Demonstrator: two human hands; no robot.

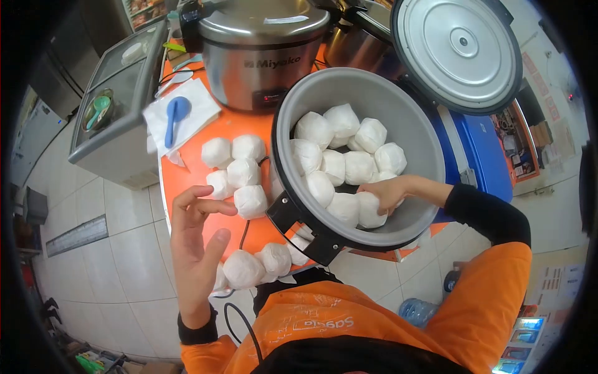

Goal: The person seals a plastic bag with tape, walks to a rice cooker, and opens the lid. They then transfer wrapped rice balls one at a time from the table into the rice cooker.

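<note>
White wrapped balls [332, 167] fill much of the open rice cooker pot [420, 149]. My right hand [389, 190] reaches over the pot's right side, its fingers curled round a white ball [371, 210] near the front wall. To the left of the pot, my left hand [200, 230] is raised with fingers apart and nothing in it. Several more white balls [243, 172] rest on the orange table [233, 124] just beyond it. Another group of balls [243, 269] lies along the near edge of the table, beside my left wrist.
A closed Miyako cooker [261, 62] stands behind. The open lid [461, 43] rises at the back right. A blue spoon [170, 121] lies on white paper [199, 103]. A glass-topped freezer [124, 134] is left, a blue cooler box [479, 149] right. A dark cable [244, 240] crosses the table.
</note>
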